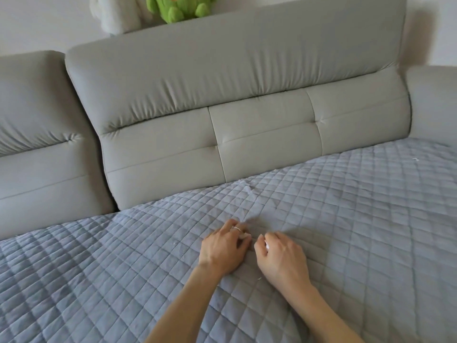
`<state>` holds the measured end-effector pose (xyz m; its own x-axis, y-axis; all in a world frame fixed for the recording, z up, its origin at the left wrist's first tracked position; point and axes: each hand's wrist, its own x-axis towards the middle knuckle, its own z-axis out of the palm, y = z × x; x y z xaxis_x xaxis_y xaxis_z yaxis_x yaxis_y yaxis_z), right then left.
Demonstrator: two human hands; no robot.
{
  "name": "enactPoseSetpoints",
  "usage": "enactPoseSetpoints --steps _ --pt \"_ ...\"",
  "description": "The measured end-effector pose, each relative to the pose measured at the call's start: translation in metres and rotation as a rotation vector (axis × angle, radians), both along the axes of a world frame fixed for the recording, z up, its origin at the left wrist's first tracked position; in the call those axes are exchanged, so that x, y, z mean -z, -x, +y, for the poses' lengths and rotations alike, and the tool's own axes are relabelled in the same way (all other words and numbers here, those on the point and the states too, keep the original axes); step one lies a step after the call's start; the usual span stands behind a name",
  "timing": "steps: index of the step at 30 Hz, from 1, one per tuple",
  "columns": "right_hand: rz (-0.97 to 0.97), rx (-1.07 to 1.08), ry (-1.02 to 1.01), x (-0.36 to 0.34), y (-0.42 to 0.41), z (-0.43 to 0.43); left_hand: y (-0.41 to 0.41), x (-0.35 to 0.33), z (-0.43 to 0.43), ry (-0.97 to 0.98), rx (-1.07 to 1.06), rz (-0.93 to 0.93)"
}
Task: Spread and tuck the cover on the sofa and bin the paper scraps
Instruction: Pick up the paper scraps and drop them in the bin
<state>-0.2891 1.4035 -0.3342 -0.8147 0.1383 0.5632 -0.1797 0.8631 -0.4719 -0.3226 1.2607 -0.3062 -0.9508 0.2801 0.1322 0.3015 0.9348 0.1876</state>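
A blue-grey quilted cover (346,219) lies spread over the seat of a light grey sofa (222,95), its far edge against the backrest. My left hand (223,246), with a ring on one finger, rests on the cover with curled fingers and a small white paper scrap (244,235) at its fingertips. My right hand (279,253) sits beside it, fingers closed on a white scrap (266,244). Tiny white scraps lie on the cover near my right wrist (259,278) and at the far right (415,159). A crumpled patch of cover (249,194) rises just beyond my hands.
A second backrest cushion (37,120) stands at the left and an armrest (432,102) at the right. A green plush toy (180,7) and a white plush (116,13) sit on top of the backrest against the wall.
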Motion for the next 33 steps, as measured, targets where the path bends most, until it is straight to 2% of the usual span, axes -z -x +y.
enactPoseSetpoints --steps 2,4,6,7,10,12,14,20,23,26,28,30,33 --pt "-0.008 -0.002 0.041 -0.007 0.004 0.004 0.003 -0.004 0.002 -0.019 -0.018 0.107" --pt "-0.024 -0.018 0.17 -0.017 0.009 0.015 -0.001 -0.006 0.003 -0.074 -0.052 0.141" --pt "-0.123 -0.185 0.313 -0.024 0.006 0.027 -0.009 -0.007 0.003 -0.112 -0.118 0.11" --pt "-0.171 -0.289 0.315 -0.025 -0.001 0.032 -0.015 -0.006 0.003 -0.116 -0.15 0.098" --pt "-0.264 -0.517 0.103 -0.021 -0.026 0.039 -0.025 -0.006 -0.003 -0.114 -0.198 0.093" --pt "-0.282 -0.568 0.018 -0.021 -0.03 0.042 -0.024 -0.012 -0.004 -0.124 -0.209 0.098" --pt "-0.301 -0.576 0.055 -0.022 -0.025 0.042 -0.022 -0.014 -0.006 -0.153 -0.232 0.095" --pt "-0.145 -0.513 0.118 0.0 -0.042 0.036 -0.031 0.006 -0.007 -0.188 -0.267 0.059" --pt "-0.213 -0.402 0.361 -0.012 -0.042 0.043 -0.033 0.006 -0.008 -0.206 -0.227 0.019" --pt "-0.328 -0.331 0.668 -0.022 -0.042 0.048 -0.047 -0.001 -0.007 -0.279 -0.087 -0.135" --pt "-0.329 -0.299 0.812 -0.024 -0.04 0.052 -0.065 -0.003 -0.004 -0.324 0.002 -0.213" --pt "-0.313 -0.298 0.893 -0.029 -0.035 0.055 -0.079 -0.005 -0.002 -0.352 0.066 -0.181" --pt "-0.279 -0.291 0.87 -0.032 -0.029 0.052 -0.082 -0.012 -0.001 -0.353 0.058 -0.138"
